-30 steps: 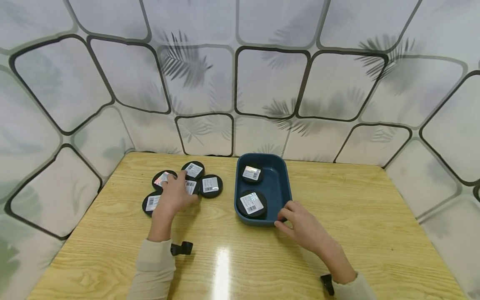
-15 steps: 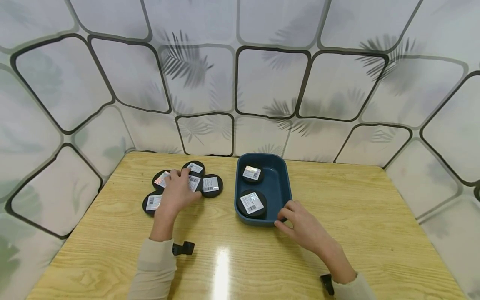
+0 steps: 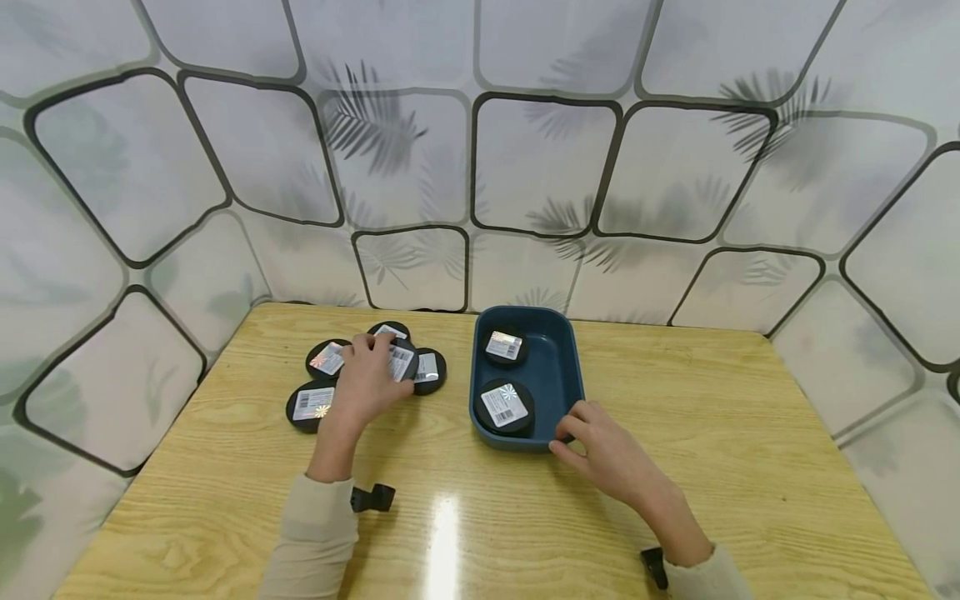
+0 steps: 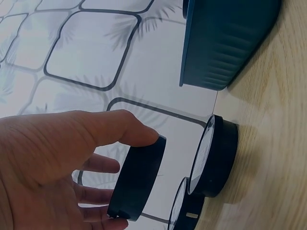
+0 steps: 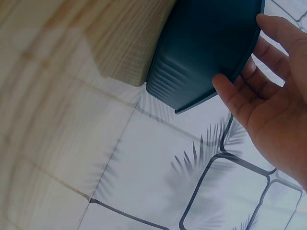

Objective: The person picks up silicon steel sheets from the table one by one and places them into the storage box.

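My left hand (image 3: 367,379) grips a black round container (image 3: 405,360) with a white barcode label, thumb on one side and fingers on the other. In the left wrist view this container (image 4: 139,177) is raised clear of the table. Around it lie several similar black containers, one at the right (image 3: 427,371) and one at the left front (image 3: 311,406). My right hand (image 3: 603,450) pinches the near right corner of a dark blue plastic bin (image 3: 517,446). In the right wrist view, thumb and fingers are at the bin's rim (image 5: 225,91).
Inside the bin, along its left side, sit a smaller black container (image 3: 505,346) and a larger one (image 3: 506,407). The wooden table (image 3: 690,400) ends at a patterned fabric wall (image 3: 540,167) behind and at both sides.
My left hand has picked up one black container from the group and moved it up and slightly right. The right hand and the bin have stayed still.
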{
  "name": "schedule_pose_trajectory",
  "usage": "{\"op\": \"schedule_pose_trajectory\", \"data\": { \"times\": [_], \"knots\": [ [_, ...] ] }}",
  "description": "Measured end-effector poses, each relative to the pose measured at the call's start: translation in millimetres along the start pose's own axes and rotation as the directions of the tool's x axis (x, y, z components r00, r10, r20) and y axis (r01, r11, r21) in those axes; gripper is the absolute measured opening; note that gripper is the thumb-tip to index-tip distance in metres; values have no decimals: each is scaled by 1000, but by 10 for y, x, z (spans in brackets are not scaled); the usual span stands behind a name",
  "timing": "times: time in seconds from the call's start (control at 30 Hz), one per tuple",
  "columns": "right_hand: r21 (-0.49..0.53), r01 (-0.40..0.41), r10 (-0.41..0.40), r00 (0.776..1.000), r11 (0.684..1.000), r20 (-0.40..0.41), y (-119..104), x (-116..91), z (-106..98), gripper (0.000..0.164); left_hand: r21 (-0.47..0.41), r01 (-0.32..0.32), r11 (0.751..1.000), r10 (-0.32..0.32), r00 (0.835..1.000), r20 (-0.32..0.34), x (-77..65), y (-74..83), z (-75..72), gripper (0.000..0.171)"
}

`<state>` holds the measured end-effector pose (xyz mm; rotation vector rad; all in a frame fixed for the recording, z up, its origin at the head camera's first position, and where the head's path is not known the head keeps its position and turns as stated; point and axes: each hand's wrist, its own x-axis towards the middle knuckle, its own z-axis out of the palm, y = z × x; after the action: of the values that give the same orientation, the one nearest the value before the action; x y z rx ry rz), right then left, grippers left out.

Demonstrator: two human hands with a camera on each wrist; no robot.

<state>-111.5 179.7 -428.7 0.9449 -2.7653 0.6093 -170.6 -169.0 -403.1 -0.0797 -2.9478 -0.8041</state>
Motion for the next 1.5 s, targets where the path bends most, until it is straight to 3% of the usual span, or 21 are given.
{"op": "schedule_pose_trajectory", "data": {
  "times": [0.73,1.03,1.5],
  "knots": [
    [-2,6,-6,1000,1000,-1,2,1,-2,10,4,-63,998,63,998,-20,-5,149,69,76],
    [1,2,-2,1000,1000,6,6,-6,0,9,47,-127,991,131,989,-68,1,179,118,73],
    [-14,8,-8,1000,1000,-6,8,2,8,10,10,-176,984,177,980,-91,39,296,200,67]
  ]
}}
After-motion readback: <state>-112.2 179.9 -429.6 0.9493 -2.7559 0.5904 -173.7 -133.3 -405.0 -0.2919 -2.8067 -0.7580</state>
